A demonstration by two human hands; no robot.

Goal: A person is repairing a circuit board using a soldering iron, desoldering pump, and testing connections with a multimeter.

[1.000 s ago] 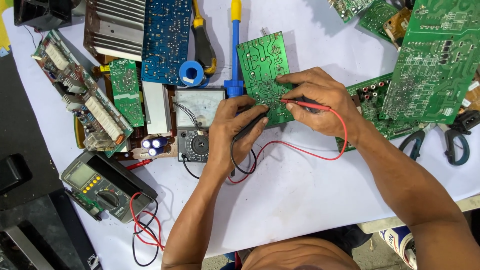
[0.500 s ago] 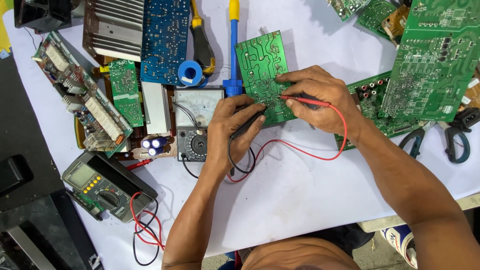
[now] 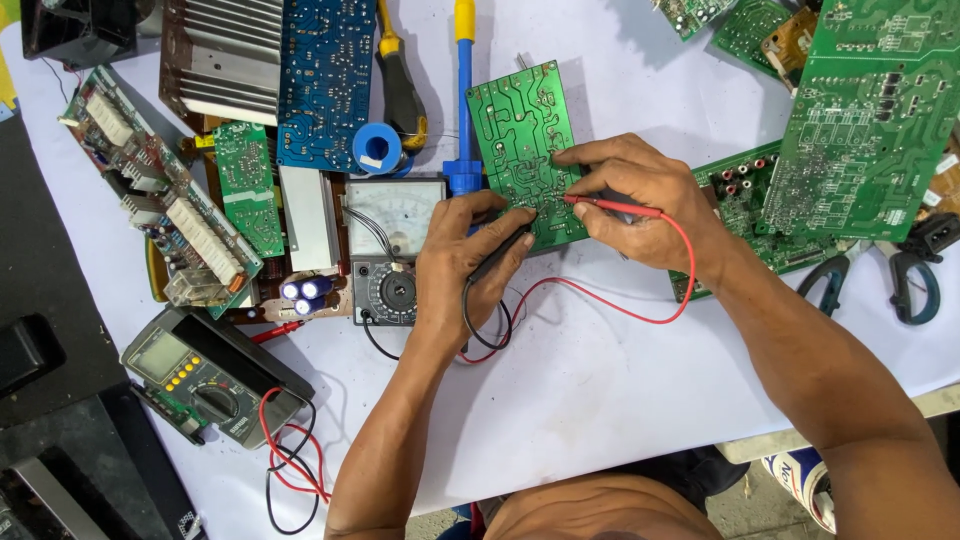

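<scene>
White table cover (image 3: pixel 600 390) strewn with boards, left hand (image 3: pixel 465 255) gripping black probe (image 3: pixel 500 258), right hand (image 3: pixel 640 200) pinching red probe (image 3: pixel 612 207)

Red probe (image 3: pixel 612 207) slightly lower on board (image 3: pixel 525 150)

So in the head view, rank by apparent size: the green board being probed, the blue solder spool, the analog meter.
Largest: green board
Close behind, nearly alike: analog meter
Smallest: blue solder spool

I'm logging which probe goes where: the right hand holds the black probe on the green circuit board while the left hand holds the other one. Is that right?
Not quite. In the head view the right hand holds the red probe on the green circuit board; the left hand holds the black probe.
</scene>
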